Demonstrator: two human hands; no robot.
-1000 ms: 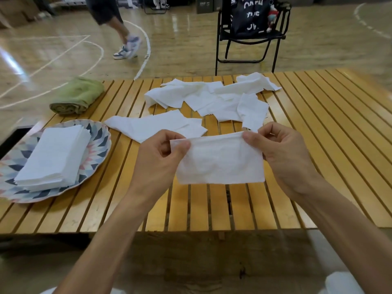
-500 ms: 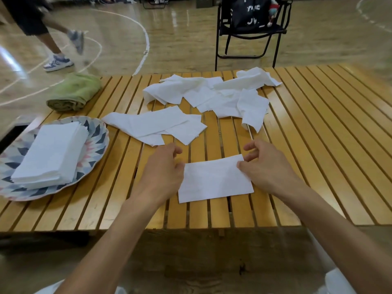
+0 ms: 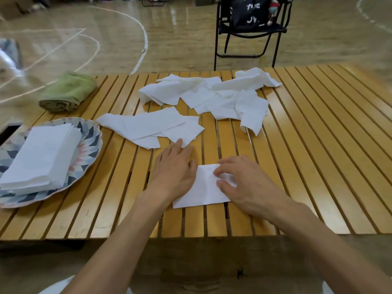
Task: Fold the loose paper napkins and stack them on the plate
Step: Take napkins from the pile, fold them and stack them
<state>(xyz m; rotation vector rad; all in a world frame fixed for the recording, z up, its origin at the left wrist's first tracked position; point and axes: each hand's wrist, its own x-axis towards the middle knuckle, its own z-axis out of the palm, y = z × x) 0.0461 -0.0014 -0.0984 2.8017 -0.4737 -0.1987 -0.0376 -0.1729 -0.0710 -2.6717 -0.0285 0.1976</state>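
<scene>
A half-folded white napkin (image 3: 201, 192) lies on the slatted wooden table (image 3: 318, 145) near its front edge. My left hand (image 3: 176, 166) lies flat, fingers straight, pressing the napkin's left end. My right hand (image 3: 244, 183) pinches the napkin's right end between thumb and curled fingers and holds it over the middle of the sheet. A stack of folded napkins (image 3: 42, 158) rests on the patterned plate (image 3: 91, 145) at the left. Loose napkins lie spread out just beyond my left hand (image 3: 152, 126) and in a crumpled pile further back (image 3: 212, 96).
A rolled green towel (image 3: 67, 92) sits at the table's far left corner. A black folding chair (image 3: 250, 28) with a dark bag stands on the gym floor behind the table. Bare slats stretch across the table's right side.
The napkin, held up in the air a second ago, was laid on the table. My right hand then brought its right end leftward over the sheet while my left hand flattened on the left end.
</scene>
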